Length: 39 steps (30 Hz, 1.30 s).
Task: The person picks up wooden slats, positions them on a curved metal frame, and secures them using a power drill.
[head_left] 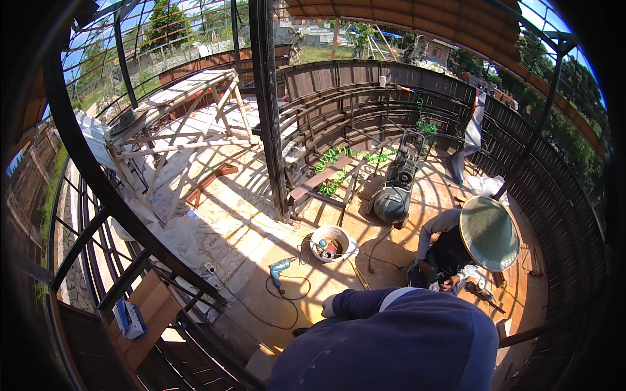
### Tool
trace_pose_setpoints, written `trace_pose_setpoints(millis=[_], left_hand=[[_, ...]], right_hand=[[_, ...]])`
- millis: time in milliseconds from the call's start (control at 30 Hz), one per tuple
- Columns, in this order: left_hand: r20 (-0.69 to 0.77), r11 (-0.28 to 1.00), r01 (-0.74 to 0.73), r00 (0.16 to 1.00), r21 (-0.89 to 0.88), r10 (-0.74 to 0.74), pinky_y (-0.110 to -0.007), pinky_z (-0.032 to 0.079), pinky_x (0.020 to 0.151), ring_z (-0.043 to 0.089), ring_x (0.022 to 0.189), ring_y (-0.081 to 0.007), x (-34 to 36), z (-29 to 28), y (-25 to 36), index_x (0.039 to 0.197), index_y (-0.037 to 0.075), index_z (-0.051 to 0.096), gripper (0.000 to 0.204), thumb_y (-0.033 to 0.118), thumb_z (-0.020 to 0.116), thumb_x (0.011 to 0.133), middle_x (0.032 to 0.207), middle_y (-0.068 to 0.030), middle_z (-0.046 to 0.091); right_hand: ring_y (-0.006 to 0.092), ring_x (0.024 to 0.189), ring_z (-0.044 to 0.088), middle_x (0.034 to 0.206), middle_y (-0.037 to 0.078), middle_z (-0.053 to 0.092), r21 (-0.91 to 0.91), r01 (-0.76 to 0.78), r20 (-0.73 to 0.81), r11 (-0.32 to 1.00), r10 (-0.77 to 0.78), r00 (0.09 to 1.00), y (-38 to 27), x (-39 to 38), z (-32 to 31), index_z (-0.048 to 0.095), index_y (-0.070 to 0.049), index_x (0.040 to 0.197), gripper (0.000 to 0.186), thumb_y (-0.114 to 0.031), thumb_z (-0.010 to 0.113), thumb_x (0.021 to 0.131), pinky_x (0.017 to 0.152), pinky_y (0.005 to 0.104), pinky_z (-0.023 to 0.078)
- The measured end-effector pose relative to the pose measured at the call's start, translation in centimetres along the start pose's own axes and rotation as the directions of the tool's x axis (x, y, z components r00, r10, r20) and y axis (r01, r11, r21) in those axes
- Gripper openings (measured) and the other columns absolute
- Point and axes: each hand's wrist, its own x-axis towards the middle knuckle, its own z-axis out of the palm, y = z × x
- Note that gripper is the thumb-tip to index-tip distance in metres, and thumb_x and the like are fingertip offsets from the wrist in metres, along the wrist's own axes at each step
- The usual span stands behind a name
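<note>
A dark blue sleeve (385,339) fills the lower middle and its cuff points left. At the cuff, a small part of what looks like my right hand (328,306) shows; its fingers are hidden. My left hand is out of sight. Nearest to the visible hand, a teal power drill (280,266) lies on the floor, its dark cord looped beside it. A white bucket (353,248) with tools and a red item inside stands beyond the hand. To the right, a crouching co-worker in a wide conical hat (490,233) has both hands low, near a small tool (481,291).
A black air compressor (393,199) stands behind the bucket, with a coiled green hose (336,171). A dark post (266,111) rises at centre. Wooden trestle framing (186,140) stands at left. Curved slatted walls (378,78) surround the floor. A blue-white box (130,319) sits lower left.
</note>
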Motion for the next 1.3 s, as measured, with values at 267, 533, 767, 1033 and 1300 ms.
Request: trace_pose_setpoints(millis=[267,533,767,1033,1300], left_hand=[[0.079,0.976,-0.191,0.980,0.101,0.183,-0.042,0.061,0.087,0.074,0.099,-0.0338,1.5,-0.2,6.0,0.134,0.009,0.062,0.078,0.049,0.088,0.073,0.116,-0.0180,0.075],[0.135,0.937,-0.297,0.952,0.181,0.276,-0.043,0.061,0.088,0.074,0.102,-0.0344,1.8,0.5,10.3,0.131,0.010,0.065,0.074,0.048,0.088,0.072,0.116,-0.0180,0.075],[0.148,0.932,-0.299,0.951,0.206,0.272,-0.044,0.060,0.089,0.073,0.104,-0.0350,2.0,0.7,11.1,0.128,0.010,0.068,0.072,0.047,0.089,0.071,0.116,-0.0180,0.076],[0.023,0.990,0.034,0.999,0.138,-0.037,-0.045,0.060,0.090,0.073,0.107,-0.0356,0.5,-2.3,-2.3,0.125,0.011,0.071,0.068,0.046,0.089,0.069,0.115,-0.0180,0.076],[-0.169,0.846,0.532,0.836,0.023,-0.521,-0.049,0.059,0.094,0.073,0.108,-0.0361,-24.0,-4.5,-17.6,0.125,0.011,0.071,0.065,0.041,0.087,0.071,0.114,-0.0175,0.076]], right_hand=[[0.0375,0.118,0.068,0.124,0.022,0.072,0.014,-0.148,0.122,0.989,0.145,0.982,10.1,-5.8,7.2,0.076,-0.006,0.122,0.062,-0.057,0.058,0.092,0.101,0.0486,0.050],[0.0407,0.114,0.069,0.118,0.025,0.073,0.297,-0.305,-0.177,0.905,0.366,0.914,7.3,-8.1,6.1,0.076,-0.003,0.118,0.054,-0.045,0.055,0.092,0.100,0.0495,0.051],[0.0405,0.117,0.067,0.123,0.026,0.071,0.306,-0.165,-0.133,0.938,0.214,0.968,6.5,-9.5,8.3,0.075,-0.001,0.119,0.055,-0.042,0.053,0.091,0.103,0.0505,0.050],[0.0390,0.120,0.067,0.123,0.026,0.072,0.162,-0.170,-0.103,0.972,0.188,0.977,4.5,-7.1,2.2,0.077,-0.005,0.119,0.055,-0.046,0.052,0.092,0.105,0.0497,0.050],[0.0352,0.111,0.071,0.117,0.020,0.074,0.119,0.325,-0.179,0.938,-0.302,0.936,-5.8,1.2,-3.0,0.073,-0.006,0.120,0.042,-0.037,0.061,0.095,0.099,0.0402,0.055]])
